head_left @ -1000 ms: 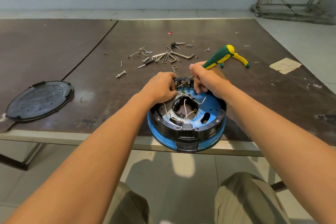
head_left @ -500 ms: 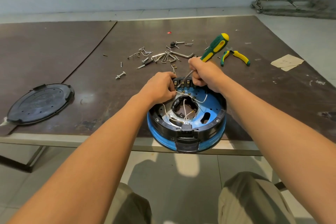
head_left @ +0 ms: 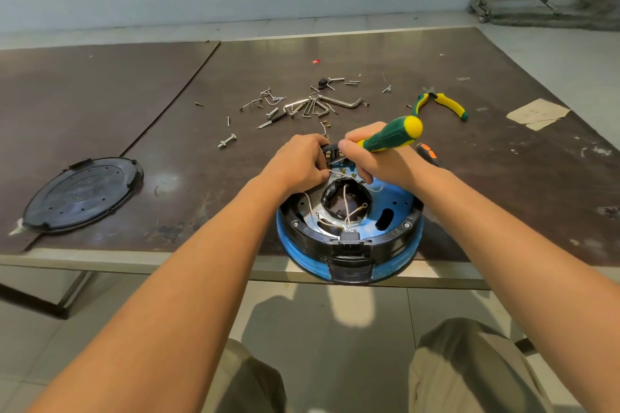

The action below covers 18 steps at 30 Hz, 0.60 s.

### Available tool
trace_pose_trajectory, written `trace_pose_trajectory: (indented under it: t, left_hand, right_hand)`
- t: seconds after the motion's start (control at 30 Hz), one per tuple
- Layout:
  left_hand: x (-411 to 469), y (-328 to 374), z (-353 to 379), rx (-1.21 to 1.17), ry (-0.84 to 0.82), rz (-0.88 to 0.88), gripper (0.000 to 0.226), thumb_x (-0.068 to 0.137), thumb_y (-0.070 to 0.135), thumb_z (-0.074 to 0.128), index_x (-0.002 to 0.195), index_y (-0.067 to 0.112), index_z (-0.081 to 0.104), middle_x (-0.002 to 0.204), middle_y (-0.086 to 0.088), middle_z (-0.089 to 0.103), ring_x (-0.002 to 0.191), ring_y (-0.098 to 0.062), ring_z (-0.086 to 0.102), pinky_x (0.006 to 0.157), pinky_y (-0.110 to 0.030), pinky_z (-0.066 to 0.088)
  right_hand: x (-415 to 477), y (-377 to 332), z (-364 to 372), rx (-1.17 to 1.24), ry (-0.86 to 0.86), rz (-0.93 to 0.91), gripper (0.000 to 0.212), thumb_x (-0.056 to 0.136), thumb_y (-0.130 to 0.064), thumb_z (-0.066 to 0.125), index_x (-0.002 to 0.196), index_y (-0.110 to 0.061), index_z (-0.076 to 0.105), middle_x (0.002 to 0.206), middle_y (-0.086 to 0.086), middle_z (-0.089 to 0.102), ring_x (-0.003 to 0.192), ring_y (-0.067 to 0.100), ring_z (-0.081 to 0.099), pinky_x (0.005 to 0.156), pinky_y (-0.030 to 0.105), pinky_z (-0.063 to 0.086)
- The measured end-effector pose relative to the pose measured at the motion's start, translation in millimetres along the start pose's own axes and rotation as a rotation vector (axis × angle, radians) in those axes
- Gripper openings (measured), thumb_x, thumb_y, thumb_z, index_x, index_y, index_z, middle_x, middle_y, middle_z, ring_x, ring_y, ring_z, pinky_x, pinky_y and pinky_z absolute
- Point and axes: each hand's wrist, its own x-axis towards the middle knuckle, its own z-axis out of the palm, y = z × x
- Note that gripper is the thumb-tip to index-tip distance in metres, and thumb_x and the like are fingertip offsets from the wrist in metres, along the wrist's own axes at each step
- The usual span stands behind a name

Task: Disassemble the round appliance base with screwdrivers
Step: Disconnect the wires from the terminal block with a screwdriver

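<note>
Black ribbed plastic, a round cover lay well left of the fingers. The left hand gripped the far rim of the round appliance base, blue-walled, black-ringed, white wires looping inside, overhanging the table edge. Beside it, the right hand clenched a green-and-yellow screwdriver.

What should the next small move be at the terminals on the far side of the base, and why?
Probably turn the screwdriver to back out a terminal screw, then ease the white wire free. The right hand grips the screwdriver angled down toward the brass terminals, tip hidden; the left hand pinches the wire beside them.
</note>
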Motion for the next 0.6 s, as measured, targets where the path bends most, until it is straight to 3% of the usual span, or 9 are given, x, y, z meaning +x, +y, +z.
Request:
trace_pose_trajectory:
  t: [0.1,0.2,0.37,0.6]
  left_hand:
    - [0.1,-0.9,0.8,-0.016,-0.002,-0.007,0.01,0.083,0.016,0.071,0.075,0.012,0.077,0.128,0.006,0.065,0.098,-0.018,0.065,0.093,-0.042,0.05]
    - [-0.3,0.2,0.3,-0.001,-0.006,-0.001,0.011,0.083,0.016,0.071,0.075,0.013,0.077,0.134,0.005,0.062,0.104,-0.018,0.063,0.094,-0.042,0.05]
    - [-0.5,0.0,-0.7,0.013,-0.007,-0.004,0.008,0.082,0.016,0.071,0.077,0.015,0.077,0.135,0.004,0.062,0.111,-0.02,0.062,0.095,-0.04,0.049]
    - [-2.4,2.6,-1.7,0.023,-0.008,0.01,0.012,0.081,0.017,0.071,0.075,0.012,0.08,0.142,0.003,0.055,0.11,-0.019,0.061,0.093,-0.042,0.051]
  right_hand:
    - [1.0,3.1,0.1,0.076,0.055,0.006,0.05,0.107,-0.01,0.046,0.058,0.002,0.043,0.048,0.029,0.05,0.042,0.024,0.046,0.057,0.032,0.047]
    - [7.4,10.6,0.3,0.177,0.108,0.092,0.05,0.107,-0.016,0.046,0.058,-0.003,0.042,0.042,0.017,0.046,0.037,0.023,0.041,0.047,0.017,0.039]
    - [15.9,14.6,0.9,0.276,0.134,0.228,0.043,0.104,-0.021,0.047,0.062,-0.016,0.042,0.04,-0.005,0.039,0.043,0.026,0.047,0.038,0.016,0.034]
    - [22.5,12.2,-3.3,0.389,0.142,0.405,0.04,0.104,-0.024,0.046,0.065,-0.019,0.04,0.045,-0.002,0.032,0.04,0.021,0.044,0.036,0.018,0.03]
